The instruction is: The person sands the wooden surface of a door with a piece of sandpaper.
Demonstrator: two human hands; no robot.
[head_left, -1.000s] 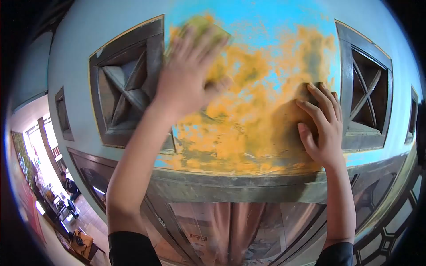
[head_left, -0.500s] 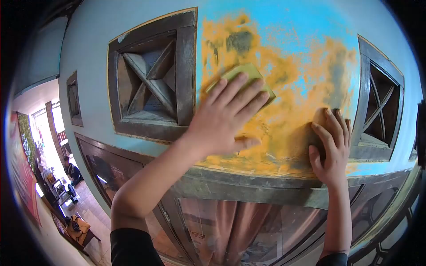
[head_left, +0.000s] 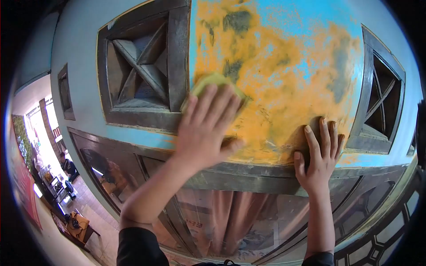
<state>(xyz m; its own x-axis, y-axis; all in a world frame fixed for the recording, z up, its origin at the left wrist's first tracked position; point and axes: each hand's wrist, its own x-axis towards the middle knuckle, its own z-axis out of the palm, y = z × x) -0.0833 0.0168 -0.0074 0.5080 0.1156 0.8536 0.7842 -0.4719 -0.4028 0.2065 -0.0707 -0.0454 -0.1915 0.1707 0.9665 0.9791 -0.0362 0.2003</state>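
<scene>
My left hand [head_left: 202,135] presses a yellowish-green piece of sandpaper [head_left: 212,80] to the wall, fingers laid over it and thumb out to the side. Its far edge and right corner show past my fingertips; the rest is under the hand, slightly blurred. Beneath it the wall patch [head_left: 279,99] is mottled orange, with bright blue and dark grey areas showing through. Lower right on this patch, my right hand [head_left: 320,164] rests with fingers spread and holds nothing.
Dark wooden vents with crossed slats flank the patch, a left vent [head_left: 140,66] and a right vent [head_left: 379,95]. Below runs a wooden beam [head_left: 248,179] over glazed panels with a pinkish curtain [head_left: 228,217]. At far left, a person [head_left: 68,167] sits near a bright opening.
My left hand and the sandpaper have moved left and slightly down across the wall, toward the left vent. The view has shifted a little; my right hand stays against the wall.
</scene>
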